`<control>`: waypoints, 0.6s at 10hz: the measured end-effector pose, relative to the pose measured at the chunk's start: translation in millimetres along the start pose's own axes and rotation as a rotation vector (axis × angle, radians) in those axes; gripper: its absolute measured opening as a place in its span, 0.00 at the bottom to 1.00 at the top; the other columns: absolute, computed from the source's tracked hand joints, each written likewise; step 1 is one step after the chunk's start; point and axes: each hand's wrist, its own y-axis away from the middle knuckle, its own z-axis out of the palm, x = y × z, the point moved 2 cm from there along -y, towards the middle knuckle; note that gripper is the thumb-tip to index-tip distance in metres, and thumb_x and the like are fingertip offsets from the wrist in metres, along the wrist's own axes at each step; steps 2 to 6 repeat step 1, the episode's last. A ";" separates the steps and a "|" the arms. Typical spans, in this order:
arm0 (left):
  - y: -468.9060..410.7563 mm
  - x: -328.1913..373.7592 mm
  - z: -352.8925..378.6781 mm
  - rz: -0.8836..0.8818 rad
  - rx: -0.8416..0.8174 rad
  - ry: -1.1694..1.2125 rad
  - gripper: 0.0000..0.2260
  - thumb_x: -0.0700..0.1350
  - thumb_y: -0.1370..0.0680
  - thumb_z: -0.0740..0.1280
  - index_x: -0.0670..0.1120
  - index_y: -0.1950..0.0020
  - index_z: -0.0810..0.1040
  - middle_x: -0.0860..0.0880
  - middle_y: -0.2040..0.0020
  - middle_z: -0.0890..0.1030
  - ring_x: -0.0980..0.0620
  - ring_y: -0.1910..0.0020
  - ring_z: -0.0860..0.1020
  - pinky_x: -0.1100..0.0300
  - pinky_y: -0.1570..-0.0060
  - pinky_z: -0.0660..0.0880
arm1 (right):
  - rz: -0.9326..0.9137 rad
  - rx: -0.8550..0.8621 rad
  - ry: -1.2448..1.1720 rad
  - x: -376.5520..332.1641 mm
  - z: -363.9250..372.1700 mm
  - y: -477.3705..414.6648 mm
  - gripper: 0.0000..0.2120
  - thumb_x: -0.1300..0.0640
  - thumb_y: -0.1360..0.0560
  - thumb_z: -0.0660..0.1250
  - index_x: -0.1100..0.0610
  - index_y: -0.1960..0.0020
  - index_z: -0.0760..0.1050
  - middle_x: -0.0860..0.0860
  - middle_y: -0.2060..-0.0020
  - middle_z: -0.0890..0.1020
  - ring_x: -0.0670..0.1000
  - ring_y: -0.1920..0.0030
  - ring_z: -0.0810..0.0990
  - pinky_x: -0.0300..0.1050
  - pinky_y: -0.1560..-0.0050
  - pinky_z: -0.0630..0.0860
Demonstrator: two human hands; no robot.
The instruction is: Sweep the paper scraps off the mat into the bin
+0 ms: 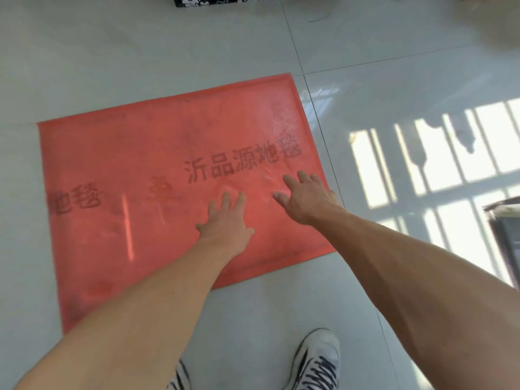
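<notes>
A red mat (135,170) with dark printed characters lies flat on the pale tiled floor. Both of my arms reach out over its right half. My left hand (226,220) is spread palm down over the mat, fingers apart, holding nothing. My right hand (306,197) is also open, palm down, near the mat's right edge. No paper scraps show on the mat, and no bin can be made out for certain.
My two white shoes (315,361) stand on the tiles at the bottom. A dark framed object (506,237) sits at the right edge. A black patterned item (225,0) lies at the top. Sunlight stripes fall on the floor (439,153) to the right.
</notes>
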 end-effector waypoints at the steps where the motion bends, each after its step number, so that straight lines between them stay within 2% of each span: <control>1: 54.8 -20.7 -54.5 -0.067 0.031 -0.007 0.39 0.58 0.23 0.65 0.60 0.22 0.41 0.52 0.20 0.41 0.42 0.22 0.41 0.29 0.33 0.56 | -0.052 -0.032 0.008 -38.1 -33.6 54.2 0.31 0.34 0.18 0.51 0.43 0.19 0.51 0.50 0.18 0.55 0.58 0.19 0.51 0.70 0.27 0.60; 6: 54.8 -20.7 -54.5 -0.067 0.031 -0.007 0.39 0.58 0.23 0.65 0.60 0.22 0.41 0.52 0.20 0.41 0.42 0.22 0.41 0.29 0.33 0.56 | -0.052 -0.032 0.008 -38.1 -33.6 54.2 0.31 0.34 0.18 0.51 0.43 0.19 0.51 0.50 0.18 0.55 0.58 0.19 0.51 0.70 0.27 0.60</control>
